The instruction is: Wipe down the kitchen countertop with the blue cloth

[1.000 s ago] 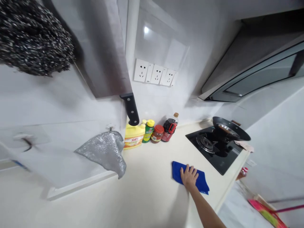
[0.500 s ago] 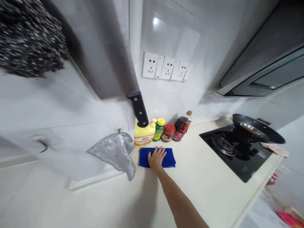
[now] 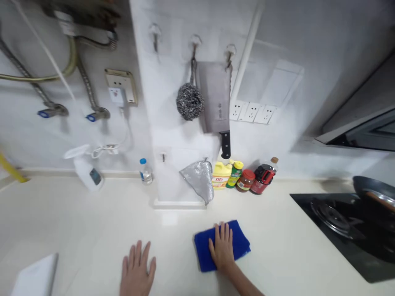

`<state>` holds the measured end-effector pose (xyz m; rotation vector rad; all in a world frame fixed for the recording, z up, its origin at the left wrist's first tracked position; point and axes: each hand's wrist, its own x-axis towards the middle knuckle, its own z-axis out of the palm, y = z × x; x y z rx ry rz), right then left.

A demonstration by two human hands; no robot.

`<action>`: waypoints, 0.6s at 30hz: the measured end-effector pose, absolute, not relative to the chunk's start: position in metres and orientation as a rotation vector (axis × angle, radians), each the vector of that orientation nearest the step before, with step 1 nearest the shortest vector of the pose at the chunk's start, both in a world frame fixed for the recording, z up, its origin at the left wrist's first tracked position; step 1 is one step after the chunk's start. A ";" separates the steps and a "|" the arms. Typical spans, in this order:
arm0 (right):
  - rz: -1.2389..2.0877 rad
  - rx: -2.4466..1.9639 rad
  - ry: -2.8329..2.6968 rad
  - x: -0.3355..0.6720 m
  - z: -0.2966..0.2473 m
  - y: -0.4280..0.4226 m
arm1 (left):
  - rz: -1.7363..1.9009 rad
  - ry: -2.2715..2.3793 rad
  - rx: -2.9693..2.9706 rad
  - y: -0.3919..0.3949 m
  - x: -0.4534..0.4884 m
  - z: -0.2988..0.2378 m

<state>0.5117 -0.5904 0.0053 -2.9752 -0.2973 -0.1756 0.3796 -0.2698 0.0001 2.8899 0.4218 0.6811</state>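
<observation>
The cream glossy countertop (image 3: 277, 230) carries a folded blue microfibre cloth (image 3: 202, 251), a white plastic spray bottle (image 3: 84, 170), a row of coloured condiment bottles (image 3: 243, 181) (against the wall) and a black glass gas hob (image 3: 354, 246).

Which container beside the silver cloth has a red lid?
The short jar between the green bottle and the dark bottle; the green one and the yellow jug have yellow caps.
</observation>
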 end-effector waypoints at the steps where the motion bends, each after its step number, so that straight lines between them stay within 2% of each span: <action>1: -0.171 -2.958 -0.355 0.494 0.001 -0.584 | 0.697 0.423 2.888 -0.270 0.379 -0.001; 6: -0.038 -2.825 -0.731 0.438 -0.004 -0.554 | 0.631 0.423 2.870 -0.260 0.378 -0.011; 11: 0.170 -2.683 -1.065 0.445 0.029 -0.526 | 0.491 0.548 2.873 -0.228 0.360 -0.011; 18: 0.262 -2.496 -1.348 0.472 0.057 -0.440 | 0.806 0.693 2.814 -0.203 0.324 -0.026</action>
